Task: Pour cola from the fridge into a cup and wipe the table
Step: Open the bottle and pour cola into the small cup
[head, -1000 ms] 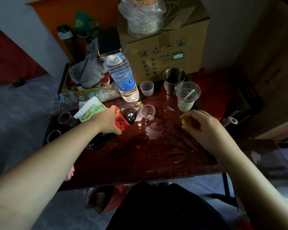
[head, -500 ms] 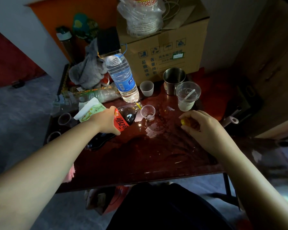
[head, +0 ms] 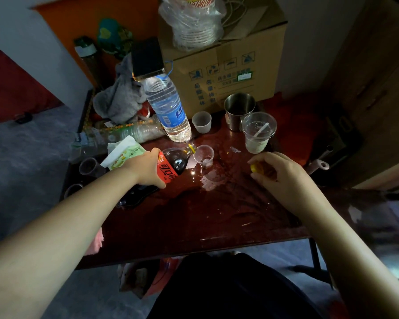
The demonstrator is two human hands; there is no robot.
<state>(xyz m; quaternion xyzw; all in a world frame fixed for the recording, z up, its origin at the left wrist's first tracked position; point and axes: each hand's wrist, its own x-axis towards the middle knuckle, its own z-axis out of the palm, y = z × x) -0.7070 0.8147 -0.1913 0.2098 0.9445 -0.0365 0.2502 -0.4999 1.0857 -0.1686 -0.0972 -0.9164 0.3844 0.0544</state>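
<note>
Nearest me the dark red table glistens wet. My right hand curls round the yellow cap, pinching it near the tabletop. My left hand wraps the cola bottle at its red label, tipped so its mouth meets the rim of the small clear cup. That cup looks thin, light, easily toppled; the bottle seems smooth and squeezable, so the label band is my hold. Farther back lies a grey cloth.
</note>
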